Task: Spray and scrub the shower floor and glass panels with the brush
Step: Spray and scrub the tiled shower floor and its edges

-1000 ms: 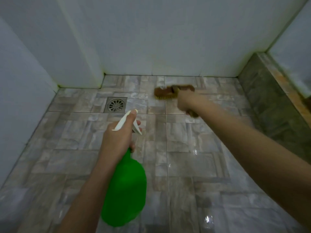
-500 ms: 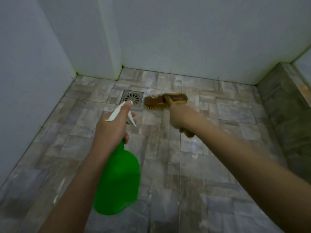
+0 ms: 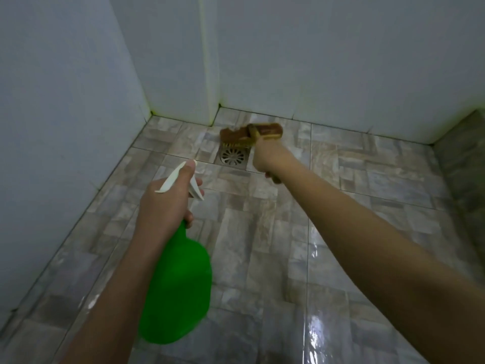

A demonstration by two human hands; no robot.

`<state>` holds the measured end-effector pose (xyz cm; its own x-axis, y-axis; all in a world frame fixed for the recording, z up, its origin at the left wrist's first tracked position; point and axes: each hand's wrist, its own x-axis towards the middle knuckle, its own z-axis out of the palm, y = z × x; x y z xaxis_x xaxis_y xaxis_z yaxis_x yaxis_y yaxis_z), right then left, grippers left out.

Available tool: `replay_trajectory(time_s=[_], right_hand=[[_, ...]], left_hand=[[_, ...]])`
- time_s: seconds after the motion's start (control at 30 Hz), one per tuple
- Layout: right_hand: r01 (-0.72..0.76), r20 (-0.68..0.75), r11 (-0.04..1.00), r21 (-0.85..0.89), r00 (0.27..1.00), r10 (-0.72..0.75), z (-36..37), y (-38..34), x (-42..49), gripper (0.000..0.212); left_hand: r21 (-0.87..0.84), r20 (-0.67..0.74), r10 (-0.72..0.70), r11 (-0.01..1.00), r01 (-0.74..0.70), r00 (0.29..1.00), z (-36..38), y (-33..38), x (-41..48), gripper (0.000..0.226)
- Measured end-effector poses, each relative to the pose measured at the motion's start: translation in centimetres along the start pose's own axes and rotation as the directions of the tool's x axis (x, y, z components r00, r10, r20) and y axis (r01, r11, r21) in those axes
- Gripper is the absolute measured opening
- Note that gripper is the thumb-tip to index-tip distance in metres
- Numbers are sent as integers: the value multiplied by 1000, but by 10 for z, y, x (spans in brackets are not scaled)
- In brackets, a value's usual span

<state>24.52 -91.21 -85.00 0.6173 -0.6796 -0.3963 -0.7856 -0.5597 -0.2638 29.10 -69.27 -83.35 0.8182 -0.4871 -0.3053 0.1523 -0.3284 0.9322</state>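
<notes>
My left hand (image 3: 165,203) grips the neck of a green spray bottle (image 3: 178,287) with a white trigger head, a finger lying along the top of the nozzle. The bottle hangs over the wet grey tiled shower floor (image 3: 262,232). My right hand (image 3: 270,158) holds the handle of a brown scrub brush (image 3: 249,135), whose bristles rest on the floor at the far edge of the round metal drain (image 3: 232,156), close to the back wall.
Pale walls (image 3: 341,61) close the floor at the back and left, with a jutting corner behind the drain. A dark stone ledge (image 3: 462,158) runs along the right side. Wet glare shows on the near right tiles.
The brush has moved left and away from me, from the tiles right of the drain to the drain's far edge. The view has turned left. My left hand still holds the bottle.
</notes>
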Motion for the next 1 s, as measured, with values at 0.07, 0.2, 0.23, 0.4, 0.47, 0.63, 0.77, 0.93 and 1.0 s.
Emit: replay_trajectory(time_s=[0.07,0.2,0.23,0.4,0.47,0.63,0.77,0.93,1.0], right_hand=[[-7,-58,1000,-15,998,6,-3,-14,10,62],[45,-46,992,-119,998,-51,37,-21,-21,80],[50,-57,993,-103,997,-56,40,-20,-22,84],[6,-93,1000,8,996,-5,-3,-30,33,67],[-14,-81,999,-30,997,11,4,-37,18,56],[69,-56,998,-8,996,-70,57,-37,-35,86],[69,-95,997,29,993,-66,25,-50,19,83],[120,17,990,-68,993,-119,59,-70,-53,77],[177,69,979,-99,983,-170,74,-77,-71,81]], left_hand=[[-7,-12,-3,1000,3,1000,-6,-1,-1,40],[-9,-53,33,999,-34,998,-19,3,-1,37],[-4,-60,41,999,-42,997,-21,5,0,34],[-5,-88,28,1000,-29,996,-33,3,0,35],[-38,-94,21,999,-25,995,-43,2,-2,38],[-49,-111,-3,999,-2,994,-58,0,-1,33],[-40,-111,-19,999,14,994,-68,-7,-7,32],[-52,-144,-46,998,39,989,-95,-12,-11,41],[-58,-154,-39,998,30,987,-105,-11,-12,41]])
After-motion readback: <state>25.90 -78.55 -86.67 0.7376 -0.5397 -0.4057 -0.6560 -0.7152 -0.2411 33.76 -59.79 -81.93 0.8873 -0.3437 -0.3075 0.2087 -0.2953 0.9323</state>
